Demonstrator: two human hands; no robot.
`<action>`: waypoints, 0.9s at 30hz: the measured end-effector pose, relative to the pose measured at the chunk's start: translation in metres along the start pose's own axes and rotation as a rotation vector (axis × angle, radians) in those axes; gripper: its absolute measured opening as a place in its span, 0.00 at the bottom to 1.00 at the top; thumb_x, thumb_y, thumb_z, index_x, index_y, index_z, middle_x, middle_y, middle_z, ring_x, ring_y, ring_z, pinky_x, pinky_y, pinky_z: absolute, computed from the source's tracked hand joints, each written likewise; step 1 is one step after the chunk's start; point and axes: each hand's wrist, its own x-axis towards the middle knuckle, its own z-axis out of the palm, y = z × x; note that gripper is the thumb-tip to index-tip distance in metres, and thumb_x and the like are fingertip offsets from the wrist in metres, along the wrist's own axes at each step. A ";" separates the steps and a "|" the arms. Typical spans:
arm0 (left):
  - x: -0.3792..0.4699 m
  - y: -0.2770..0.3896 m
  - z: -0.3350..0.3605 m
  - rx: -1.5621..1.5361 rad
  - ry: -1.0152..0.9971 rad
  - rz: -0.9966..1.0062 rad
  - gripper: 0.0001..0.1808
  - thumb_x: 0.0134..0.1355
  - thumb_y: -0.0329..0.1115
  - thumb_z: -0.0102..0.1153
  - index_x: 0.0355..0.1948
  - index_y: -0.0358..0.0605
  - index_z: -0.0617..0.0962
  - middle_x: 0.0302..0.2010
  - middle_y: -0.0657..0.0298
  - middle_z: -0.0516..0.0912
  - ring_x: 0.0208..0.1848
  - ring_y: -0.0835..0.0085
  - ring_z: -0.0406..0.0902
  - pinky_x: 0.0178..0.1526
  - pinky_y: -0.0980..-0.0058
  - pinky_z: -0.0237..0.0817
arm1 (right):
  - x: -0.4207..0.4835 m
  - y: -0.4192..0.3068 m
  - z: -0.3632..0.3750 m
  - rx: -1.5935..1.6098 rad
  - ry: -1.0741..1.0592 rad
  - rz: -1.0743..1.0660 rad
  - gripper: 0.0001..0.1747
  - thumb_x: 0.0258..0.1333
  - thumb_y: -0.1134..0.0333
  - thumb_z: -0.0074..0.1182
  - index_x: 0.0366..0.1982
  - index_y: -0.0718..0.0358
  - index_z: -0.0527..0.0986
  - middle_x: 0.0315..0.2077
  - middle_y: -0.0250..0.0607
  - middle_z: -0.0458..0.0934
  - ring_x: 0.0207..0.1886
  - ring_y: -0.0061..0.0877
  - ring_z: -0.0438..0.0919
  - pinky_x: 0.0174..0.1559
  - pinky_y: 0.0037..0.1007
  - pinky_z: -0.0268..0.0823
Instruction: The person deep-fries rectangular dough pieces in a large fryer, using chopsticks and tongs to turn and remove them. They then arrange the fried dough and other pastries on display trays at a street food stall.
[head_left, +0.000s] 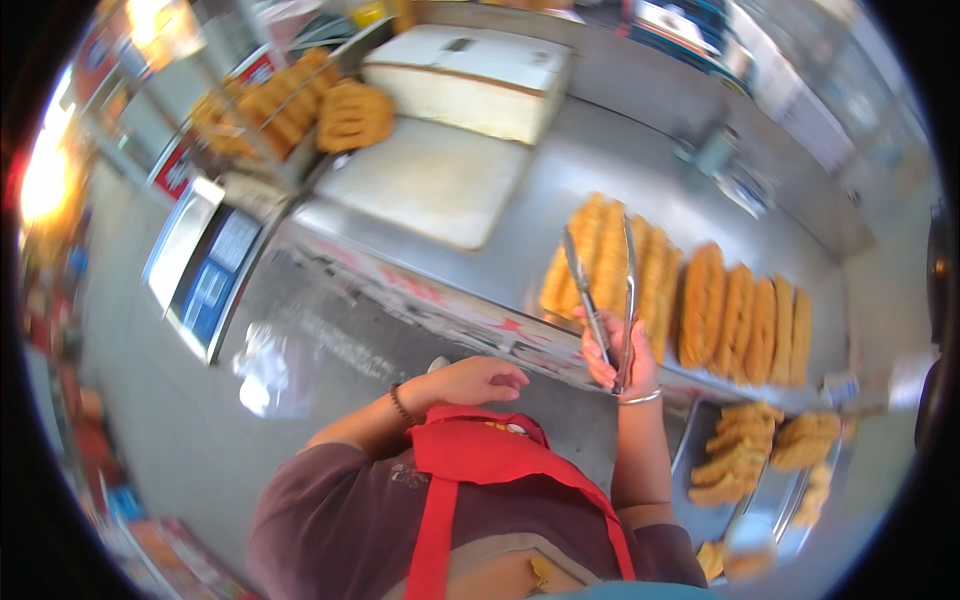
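My right hand (621, 352) holds metal tongs (630, 292), whose arms are spread and point away from me over long fried dough sticks (592, 255) on the steel counter. Nothing is seen between the tong tips. A second row of darker dough sticks (739, 319) lies just right of them. My left hand (480, 381) is in front of my red apron (487, 450), fingers loosely curled, with no object visible in it; its palm side is partly hidden.
A white cutting board (442, 180) lies on the steel counter (592, 150), before a white box (465, 82). More fried dough (352, 116) stands at the back left. Trays of fried pieces (739, 454) are at lower right. A clear plastic bag (274, 371) is at left.
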 end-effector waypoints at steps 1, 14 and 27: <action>-0.019 -0.007 -0.006 -0.012 0.058 -0.030 0.19 0.67 0.37 0.57 0.57 0.42 0.77 0.49 0.59 0.82 0.51 0.73 0.79 0.55 0.73 0.70 | 0.020 0.004 0.010 -0.071 0.010 0.018 0.43 0.65 0.38 0.45 0.63 0.70 0.61 0.30 0.36 0.69 0.18 0.13 0.65 0.17 0.17 0.58; -0.156 -0.106 -0.148 -0.311 0.641 -0.137 0.18 0.65 0.36 0.60 0.55 0.42 0.79 0.46 0.58 0.84 0.48 0.71 0.80 0.50 0.73 0.72 | 0.420 -0.017 0.121 -2.220 -0.081 -0.267 0.47 0.41 0.47 0.71 0.59 0.67 0.67 0.45 0.52 0.76 0.46 0.44 0.78 0.46 0.40 0.70; -0.253 -0.166 -0.205 -0.457 0.839 -0.346 0.18 0.65 0.32 0.59 0.56 0.40 0.78 0.46 0.61 0.84 0.47 0.75 0.79 0.51 0.74 0.71 | 0.753 0.014 0.161 -2.538 -0.404 0.936 0.39 0.32 0.44 0.74 0.40 0.68 0.79 0.35 0.38 0.82 0.35 0.30 0.81 0.38 0.32 0.71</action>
